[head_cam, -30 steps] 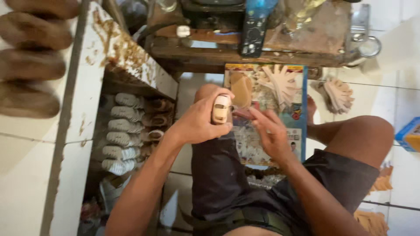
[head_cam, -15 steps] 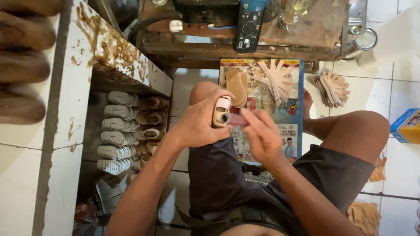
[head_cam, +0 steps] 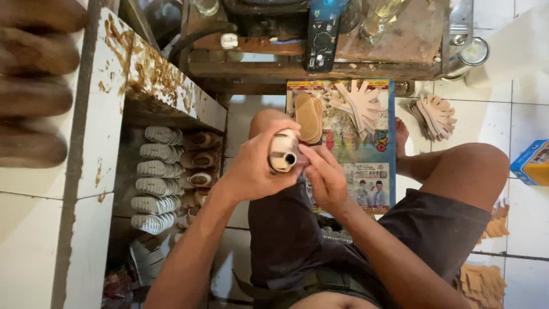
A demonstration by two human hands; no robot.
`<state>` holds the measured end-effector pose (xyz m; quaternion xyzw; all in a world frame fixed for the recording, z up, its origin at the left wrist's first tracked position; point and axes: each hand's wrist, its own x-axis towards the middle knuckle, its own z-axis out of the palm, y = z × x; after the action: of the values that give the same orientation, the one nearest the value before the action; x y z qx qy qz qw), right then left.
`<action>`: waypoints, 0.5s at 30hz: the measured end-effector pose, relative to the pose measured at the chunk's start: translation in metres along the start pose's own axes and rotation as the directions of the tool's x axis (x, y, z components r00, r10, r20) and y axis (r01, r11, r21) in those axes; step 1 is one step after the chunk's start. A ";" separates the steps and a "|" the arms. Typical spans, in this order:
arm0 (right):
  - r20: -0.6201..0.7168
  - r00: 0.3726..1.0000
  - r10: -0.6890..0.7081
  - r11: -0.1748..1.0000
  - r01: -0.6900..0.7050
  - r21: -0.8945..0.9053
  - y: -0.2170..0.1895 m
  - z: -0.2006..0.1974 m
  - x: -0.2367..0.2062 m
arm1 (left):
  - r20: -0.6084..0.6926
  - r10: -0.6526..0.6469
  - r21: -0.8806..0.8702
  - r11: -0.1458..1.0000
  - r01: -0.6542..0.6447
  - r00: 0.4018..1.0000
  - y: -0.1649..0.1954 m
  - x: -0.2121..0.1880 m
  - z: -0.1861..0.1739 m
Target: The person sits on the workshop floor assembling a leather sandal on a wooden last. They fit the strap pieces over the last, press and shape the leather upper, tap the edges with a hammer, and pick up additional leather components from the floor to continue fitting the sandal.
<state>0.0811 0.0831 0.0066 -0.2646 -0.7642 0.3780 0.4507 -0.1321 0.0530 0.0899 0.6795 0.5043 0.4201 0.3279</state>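
Slightly lowered since before, smooth cream cylinder (head_cam: 283, 151) clasped in left hand (head_cam: 257, 169), right hand (head_cam: 323, 174) fingertips pinching its dark-holed end.

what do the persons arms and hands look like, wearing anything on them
Both arms are bare from above the elbow down: no sleeves, gloves, watch or rings show on the left hand or right hand. Short nails. The person wears dark shorts.
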 end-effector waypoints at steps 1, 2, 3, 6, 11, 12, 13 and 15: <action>0.035 0.999 0.034 0.999 -0.035 0.023 0.000 0.001 0.002 | -0.063 0.040 -0.039 0.998 -0.043 0.997 0.001 -0.001 0.000; 0.008 0.998 0.068 0.998 -0.068 -0.002 0.000 0.000 0.004 | -0.135 0.084 -0.068 0.993 -0.093 0.987 0.001 -0.001 -0.001; -0.013 0.995 0.102 0.994 -0.102 -0.024 0.000 -0.004 0.006 | -0.146 0.093 0.045 0.995 -0.087 0.985 0.001 0.000 -0.001; -0.046 0.996 0.075 0.996 -0.077 -0.046 -0.008 -0.009 0.000 | -0.132 0.037 0.220 0.975 -0.007 0.991 0.001 -0.001 0.003; 0.035 0.999 -0.004 1.000 0.005 -0.020 -0.004 -0.010 0.004 | -0.105 0.128 0.204 0.973 -0.105 0.986 -0.002 0.002 0.005; 0.035 0.999 0.034 0.998 -0.032 -0.047 -0.003 -0.013 0.004 | -0.107 0.131 0.203 0.973 -0.107 0.986 -0.002 0.001 0.005; 0.033 0.998 0.061 0.996 -0.059 -0.069 -0.002 -0.015 0.006 | -0.112 0.138 0.213 0.971 -0.112 0.984 -0.002 0.001 0.005; 0.001 0.996 0.094 0.992 -0.094 -0.090 -0.006 -0.018 0.004 | -0.115 0.104 0.226 0.971 -0.076 0.988 0.001 -0.006 0.005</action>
<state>0.0950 0.0884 0.0190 -0.3194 -0.7682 0.3645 0.4182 -0.1279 0.0472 0.0875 0.7062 0.5361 0.4179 0.1982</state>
